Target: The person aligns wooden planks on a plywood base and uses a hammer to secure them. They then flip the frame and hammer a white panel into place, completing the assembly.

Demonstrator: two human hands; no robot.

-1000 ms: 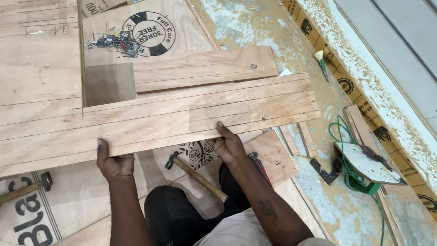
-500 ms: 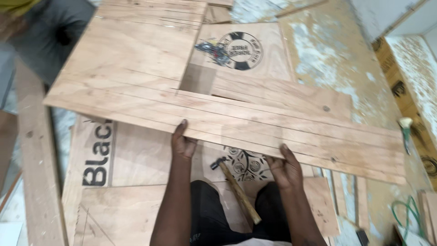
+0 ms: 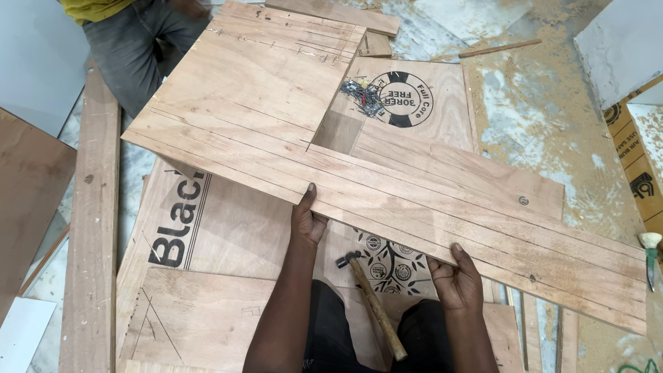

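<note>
Plywood point(image 3: 387, 186), a big L-shaped panel with pencil lines ruled along its length, sits tilted across my lap and the floor, running from upper left down to lower right. My left hand point(image 3: 307, 221) grips its near edge about midway, thumb on top and fingers curled underneath. My right hand point(image 3: 457, 282) clamps the same edge further right, thumb likewise lying on the face (the fingers are hidden below the board). Both hands are closed on the panel.

Between my knees, just below that edge, lies a hammer point(image 3: 373, 304), its head near the panel and its wooden handle pointing back toward me. It rests on a printed sheet point(image 3: 207, 242) with large black lettering, which lies flat under the panel.

Through the notch of the L, I can see another sheet point(image 3: 428, 121) with a round black stamp, and a small heap of nails point(image 3: 359, 95) lying on it, close beside the panel's inner corner.

Along the left runs a long plank point(image 3: 93, 228), well apart from my hands. Past its far end another person's leg point(image 3: 131, 48) in grey trousers touches the floor. At the far right edge a chisel point(image 3: 650, 257) with a pale knob and green handle lies on the dusty floor point(image 3: 545, 124).
</note>
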